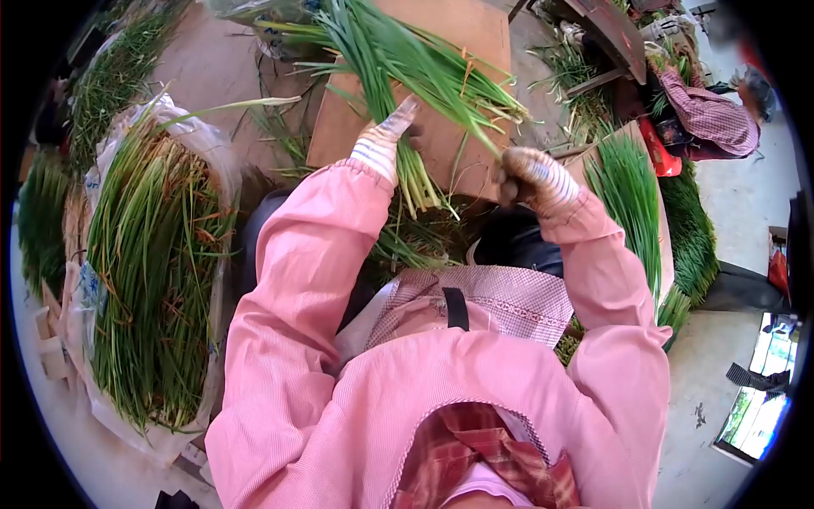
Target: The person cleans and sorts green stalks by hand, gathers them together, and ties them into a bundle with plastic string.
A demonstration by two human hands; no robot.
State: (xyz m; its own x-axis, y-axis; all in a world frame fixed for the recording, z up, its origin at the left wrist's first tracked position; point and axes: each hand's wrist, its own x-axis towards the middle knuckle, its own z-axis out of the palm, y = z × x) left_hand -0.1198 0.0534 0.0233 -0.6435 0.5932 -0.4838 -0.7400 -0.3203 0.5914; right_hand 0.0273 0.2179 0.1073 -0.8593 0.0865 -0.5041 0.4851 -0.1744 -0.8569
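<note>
My left hand (388, 136), in a striped work glove, is wrapped around a bunch of green chives (360, 51) just above their pale stem ends. My right hand (532, 174), gloved the same way, is closed on the stem end of a few chive strands (475, 127) that slant across to the upper left. Beneath both hands is a brown board (458, 21), with more loose chives (496, 93) lying on it. My right fingertips are partly hidden under the glove's curl.
To my left stands a plastic-lined container of chives (161, 288) with yellowed leaves among them. Neat chives (632, 182) lie on a board at my right. Another person in a checked sleeve (708, 114) sits at the upper right, near a wooden stool (606, 34). Scraps litter the floor.
</note>
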